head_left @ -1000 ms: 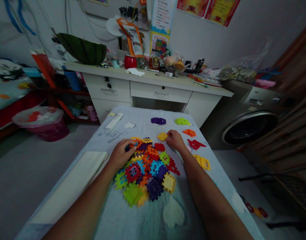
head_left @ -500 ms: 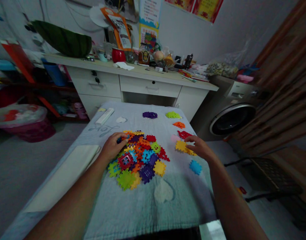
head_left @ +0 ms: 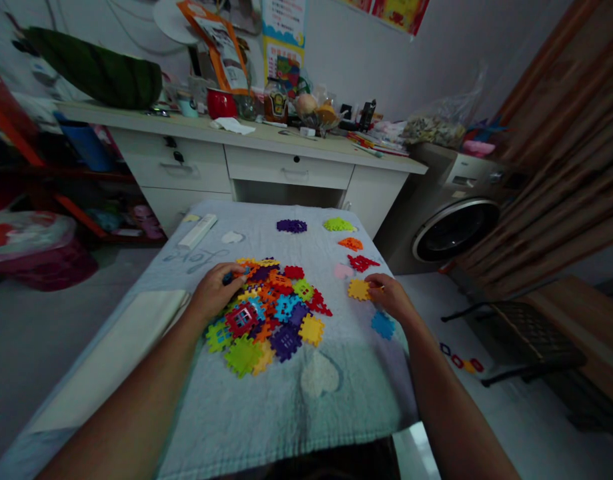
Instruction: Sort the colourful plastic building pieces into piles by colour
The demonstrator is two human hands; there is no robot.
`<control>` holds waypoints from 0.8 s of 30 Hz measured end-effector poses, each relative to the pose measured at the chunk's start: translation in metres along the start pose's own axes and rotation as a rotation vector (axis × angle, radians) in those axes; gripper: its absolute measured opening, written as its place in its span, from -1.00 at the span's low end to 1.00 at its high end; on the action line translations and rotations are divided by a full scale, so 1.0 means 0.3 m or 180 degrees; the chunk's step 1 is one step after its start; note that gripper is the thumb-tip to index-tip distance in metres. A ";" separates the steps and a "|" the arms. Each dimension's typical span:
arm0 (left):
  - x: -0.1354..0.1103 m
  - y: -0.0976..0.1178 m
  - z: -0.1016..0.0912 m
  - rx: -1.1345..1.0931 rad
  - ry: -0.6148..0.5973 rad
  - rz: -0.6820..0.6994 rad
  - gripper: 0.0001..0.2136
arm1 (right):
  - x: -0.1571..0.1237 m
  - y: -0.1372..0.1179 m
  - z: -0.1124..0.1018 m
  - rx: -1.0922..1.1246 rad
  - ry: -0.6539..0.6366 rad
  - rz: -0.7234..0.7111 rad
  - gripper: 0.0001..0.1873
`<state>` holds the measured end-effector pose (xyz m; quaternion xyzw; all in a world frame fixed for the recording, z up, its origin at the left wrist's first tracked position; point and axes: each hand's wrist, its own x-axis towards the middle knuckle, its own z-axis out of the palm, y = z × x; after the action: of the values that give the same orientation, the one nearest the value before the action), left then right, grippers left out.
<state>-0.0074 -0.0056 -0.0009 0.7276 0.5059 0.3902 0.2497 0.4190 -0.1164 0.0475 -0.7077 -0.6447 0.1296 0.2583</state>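
Note:
A heap of colourful plastic interlocking building pieces [head_left: 286, 307] lies mid-table, with square, notched and window-like shapes. At its left edge, my left hand [head_left: 213, 293] is closed around a blue interlocking piece [head_left: 229, 277], mostly covered by the fingers. My right hand [head_left: 392, 297] is closed at the right side of the table, with a sliver of yellow interlocking piece between its fingers. Just left of those fingertips lies a flat yellow square piece [head_left: 357, 289]. A blue piece [head_left: 383, 325] lies below the right hand, and red pieces [head_left: 362, 263] lie above it.
Farther back are orange pieces [head_left: 351, 244], a green pile [head_left: 339, 225] and a purple pile [head_left: 291, 227]. A white box [head_left: 198, 231] lies at the back left. Beyond the cloth-covered table stand a cluttered white desk [head_left: 286, 170] and a washing machine [head_left: 451, 213].
The view has shifted slightly right. My right hand has lifted a yellow piece off the cloth, leaving another flat beside its fingertips. My left hand stays at the heap with the blue piece.

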 end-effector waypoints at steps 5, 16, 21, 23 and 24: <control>0.000 -0.006 0.001 -0.0054 0.0029 0.0022 -0.69 | -0.003 0.007 0.014 -0.0085 0.0132 -0.0072 -0.62; 0.004 0.022 -0.004 -0.0055 0.0054 0.0040 -0.73 | 0.019 -0.230 0.064 -0.0033 -0.0212 -0.1014 -0.75; 0.000 0.026 -0.009 -0.0131 0.0020 0.0029 -0.71 | 0.076 -0.381 0.173 -0.0067 -0.0715 -0.1257 -0.71; -0.001 0.025 -0.011 -0.0150 0.0017 0.0047 -0.70 | 0.112 -0.407 0.223 -0.0136 -0.0693 -0.1161 -0.66; -0.001 0.024 -0.011 -0.0162 0.0022 0.0059 -0.70 | 0.131 -0.414 0.247 -0.0174 -0.0678 -0.1105 -0.64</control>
<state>-0.0063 -0.0086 0.0063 0.7244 0.4899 0.4078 0.2627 0.2810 -0.0587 0.0579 -0.5750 -0.7839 0.1398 0.1879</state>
